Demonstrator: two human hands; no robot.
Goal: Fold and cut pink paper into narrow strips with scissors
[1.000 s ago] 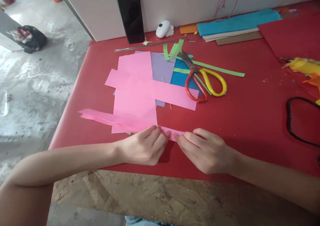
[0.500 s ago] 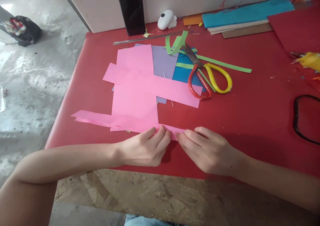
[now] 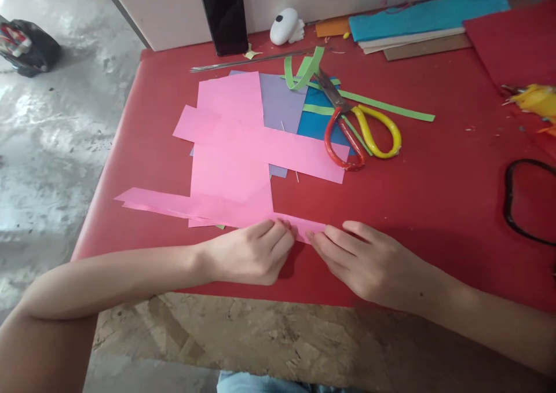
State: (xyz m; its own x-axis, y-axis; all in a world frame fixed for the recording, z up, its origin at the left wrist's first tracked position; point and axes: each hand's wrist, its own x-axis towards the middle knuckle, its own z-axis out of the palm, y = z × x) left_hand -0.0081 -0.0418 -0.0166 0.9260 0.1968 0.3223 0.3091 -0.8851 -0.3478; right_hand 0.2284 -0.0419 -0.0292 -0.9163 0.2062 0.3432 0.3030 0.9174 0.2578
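Note:
A long pink paper strip [image 3: 174,203] lies across the near part of the red table cover [image 3: 434,184]. My left hand [image 3: 249,254] pinches the strip near its right end, fingertips pressed onto the paper. My right hand [image 3: 365,260] pinches the strip's very end from the other side, fingers together. Both hands rest on the table and nearly touch. Behind the strip lie larger pink sheets [image 3: 230,144], overlapping a purple sheet [image 3: 280,100] and a blue sheet [image 3: 315,129].
Scissors [image 3: 356,132] with one red and one yellow handle lie on the blue sheet among green paper strips [image 3: 386,108]. A paper stack [image 3: 425,17] sits at the back right, a black cable loop [image 3: 521,202] at right, a white object [image 3: 284,26] by the wall.
The view has shifted slightly. Both hands stay pinched on the pink strip's right end, with the fingers working it a little.

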